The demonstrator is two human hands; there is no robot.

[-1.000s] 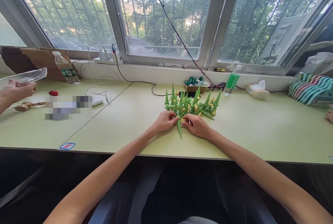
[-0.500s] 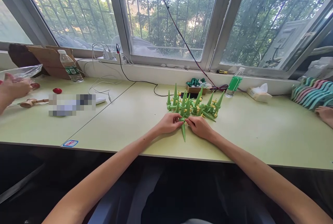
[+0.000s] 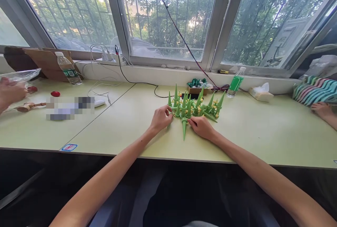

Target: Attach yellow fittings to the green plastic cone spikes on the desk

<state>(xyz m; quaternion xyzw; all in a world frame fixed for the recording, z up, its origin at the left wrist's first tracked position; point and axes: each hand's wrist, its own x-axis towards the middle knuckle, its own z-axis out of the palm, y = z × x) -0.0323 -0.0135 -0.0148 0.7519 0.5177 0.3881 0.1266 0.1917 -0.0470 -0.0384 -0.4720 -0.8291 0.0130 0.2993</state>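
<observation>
A cluster of green plant watering spikes (image 3: 198, 105) with small yellow valves stands on the table in front of me, most with their points up. One watering spike (image 3: 184, 130) lies at the near edge of the cluster, its tip toward me. My right hand (image 3: 202, 128) is closed at the wide end of that spike, thumb and finger pinched on it. At the cluster's left side my left hand (image 3: 160, 118) is closed on another spike; its green tip shows under the fingers and the rest is hidden.
Behind the cluster are a small box of green netting (image 3: 198, 89), a green-labelled bottle (image 3: 235, 83) and a tissue pack (image 3: 261, 93). Another person's hand (image 3: 322, 109) rests by stacked hangers (image 3: 316, 90) at right. At left, another person's hand (image 3: 10, 93) holds clear plastic.
My left hand has moved left, away from the near spike to the cluster's left side. My right hand stays by the near spike. The view has shifted slightly.
</observation>
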